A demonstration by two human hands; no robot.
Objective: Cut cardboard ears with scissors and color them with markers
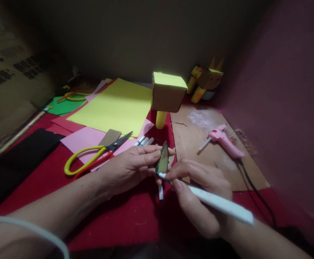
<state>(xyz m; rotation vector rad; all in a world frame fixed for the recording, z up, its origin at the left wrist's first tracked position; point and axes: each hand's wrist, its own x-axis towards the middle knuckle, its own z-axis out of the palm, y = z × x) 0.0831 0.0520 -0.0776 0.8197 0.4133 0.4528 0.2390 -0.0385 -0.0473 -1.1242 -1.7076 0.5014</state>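
Note:
A small pointed cardboard piece [162,160], greenish with a dark edge, is pinched between the thumb and fingers of my left hand [138,163]. My right hand [202,190] is closed around a white marker [216,201], whose tip touches the lower end of the piece. Just beyond my hands stands a cardboard box shape [167,93] with a yellow top and a yellow tube leg. Several more markers [144,141] lie behind my left fingers, partly hidden. Scissors [92,158] with yellow and red handles rest to the left, their blades partly apart.
Yellow paper [116,104] lies over pink paper [81,138] and red sheets on the red cloth [119,223]. On the right, a pink glue gun [223,140] with a black cord rests on a cardboard sheet [192,136]. A cardboard animal figure [207,79] stands behind it.

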